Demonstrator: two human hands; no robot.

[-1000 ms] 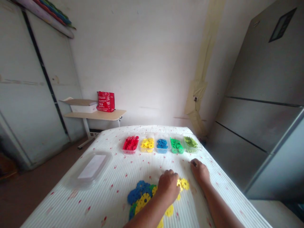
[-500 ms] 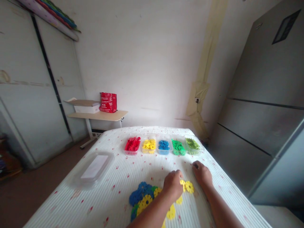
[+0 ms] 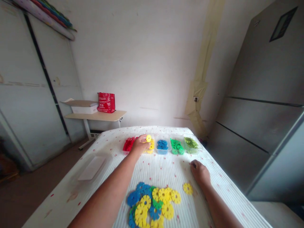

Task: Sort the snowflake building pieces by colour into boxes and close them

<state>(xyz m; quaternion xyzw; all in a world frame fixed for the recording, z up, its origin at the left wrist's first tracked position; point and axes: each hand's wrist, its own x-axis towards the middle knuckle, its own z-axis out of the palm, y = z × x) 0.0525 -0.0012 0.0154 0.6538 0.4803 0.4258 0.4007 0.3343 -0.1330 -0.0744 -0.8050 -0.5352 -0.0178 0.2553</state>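
Note:
My left hand [image 3: 140, 145] is stretched out over the tub of yellow pieces [image 3: 150, 150], pinching a yellow snowflake disc [image 3: 148, 138] at its fingertips. It partly covers that tub and the edge of the red one. On the right side of the table, my right hand [image 3: 201, 173] rests with its fingers curled closed; the inside of the grip is hidden. A single yellow disc [image 3: 187, 188] lies just left of the right wrist. Nearer to me is a loose pile of notched discs, with yellow [image 3: 167, 211], blue [image 3: 133, 198] and green [image 3: 157, 203] ones overlapping.
Along the far part of the table stand clear tubs of red [image 3: 128, 144], blue [image 3: 162, 145], green [image 3: 177, 146] and light green pieces [image 3: 191, 142]. A clear plastic lid with a white paper [image 3: 92, 168] lies at left. Behind is a side table [image 3: 104, 116] with a red bag [image 3: 106, 103].
My left hand has moved from the yellow discs near my right hand, away and leftward to the yellow tub, carrying a yellow disc. The right hand has stayed put. The view has shifted slightly.

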